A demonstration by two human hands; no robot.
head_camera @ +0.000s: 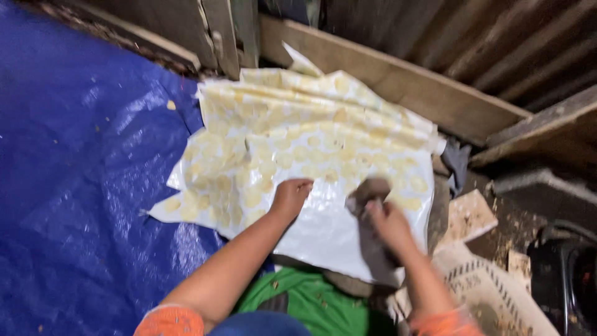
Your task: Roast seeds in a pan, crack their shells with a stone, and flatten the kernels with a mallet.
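A white plastic sheet (323, 230) lies spread in front of me, its far half covered with several pale yellow round slices (273, 149). My left hand (290, 196) presses fingertips down on the sheet beside the slices. My right hand (384, 219) grips a grey-brown cloth (372, 246) that rests on the bare near part of the sheet. The picture is blurred, so the fingers are hard to make out.
A blue tarpaulin (81, 186) covers the ground on the left. Wooden planks (398, 84) and corrugated metal (497, 43) stand behind the sheet. A white woven basket (491, 292), a pale board (469, 214) and a dark vessel (566, 274) sit at the right.
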